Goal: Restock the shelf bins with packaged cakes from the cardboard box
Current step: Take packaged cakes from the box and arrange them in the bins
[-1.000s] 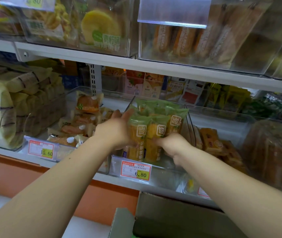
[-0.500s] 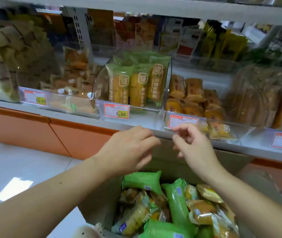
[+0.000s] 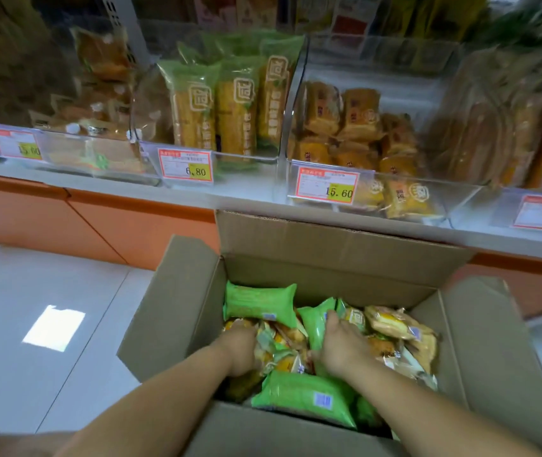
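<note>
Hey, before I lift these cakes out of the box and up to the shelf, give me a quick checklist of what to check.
1. Cardboard box open, flaps folded back: ok.
2. Left hand has hold of a cake: cannot tell, its fingers are buried among the loose packs.
3. Right hand has hold of a cake: cannot tell, its fingers lie over a green pack and the grip is hidden.
4. Matching bin found: ok, the bin behind the 6.80 tag holds green-wrapped cakes upright.
5. Room in that bin: cannot tell, its front row looks full across.
</note>
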Available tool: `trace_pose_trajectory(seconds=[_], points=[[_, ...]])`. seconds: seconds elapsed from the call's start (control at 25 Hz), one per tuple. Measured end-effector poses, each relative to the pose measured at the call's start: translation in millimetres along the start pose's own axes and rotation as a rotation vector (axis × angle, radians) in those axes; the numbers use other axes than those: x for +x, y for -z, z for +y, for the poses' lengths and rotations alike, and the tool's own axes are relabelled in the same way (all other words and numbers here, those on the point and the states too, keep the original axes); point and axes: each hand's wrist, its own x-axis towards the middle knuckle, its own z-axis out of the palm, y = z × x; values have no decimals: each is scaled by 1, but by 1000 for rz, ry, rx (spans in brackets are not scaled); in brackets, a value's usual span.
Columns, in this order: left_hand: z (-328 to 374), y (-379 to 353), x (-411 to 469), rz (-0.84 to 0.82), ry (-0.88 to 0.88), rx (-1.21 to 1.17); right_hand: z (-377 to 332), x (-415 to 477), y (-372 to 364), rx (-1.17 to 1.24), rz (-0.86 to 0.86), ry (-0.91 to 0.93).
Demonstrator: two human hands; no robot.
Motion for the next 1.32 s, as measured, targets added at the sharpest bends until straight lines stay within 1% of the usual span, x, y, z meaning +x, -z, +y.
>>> trace_pose_trajectory(seconds=[0.08, 0.16, 0.24, 0.28, 0.4, 0.48, 0.56, 0.64, 0.68, 0.72, 0.76, 0.88, 1.0, 1.04, 1.2, 1.32], points=[[-6, -9, 3, 71, 41, -122, 2, -2, -3, 20, 91, 20], [-11, -18, 5, 96, 63, -193, 2, -8, -5, 100, 142, 18], [-16, -17, 9, 99, 45, -233, 4, -9, 2, 299, 160, -19], [-18, -14, 11, 100, 36, -287, 7, -9, 8, 430, 139, -31], [-25, 7, 8, 143, 19, -669, 16, -16, 29, 876, 1, -20], [-20, 25, -5, 154, -12, -943, 19, -25, 39, 1189, -144, 42], [-8, 39, -15, 141, -53, -1178, 22, -28, 48, 1473, -282, 53], [11, 46, -23, 124, -88, -1312, 15, -34, 58, 1690, -450, 85], [20, 47, -25, 105, -109, -1354, 10, -39, 62, 1755, -506, 96], [30, 48, -28, 85, -122, -1389, 6, -44, 66, 1769, -529, 91], [37, 47, -29, 73, -123, -1414, 4, -45, 67, 1740, -510, 66], [48, 49, -32, 56, -143, -1487, 3, -51, 70, 1685, -414, 52], [48, 55, -38, 38, -145, -1605, -1, -58, 81, 1643, -283, 47], [47, 57, -42, 30, -155, -1609, -2, -61, 83, 1627, -261, 48], [45, 67, -56, 6, -268, -1494, -16, -78, 96, 1548, -224, 99], [47, 93, -78, 41, -365, -1402, -29, -93, 116, 1497, -126, 162]])
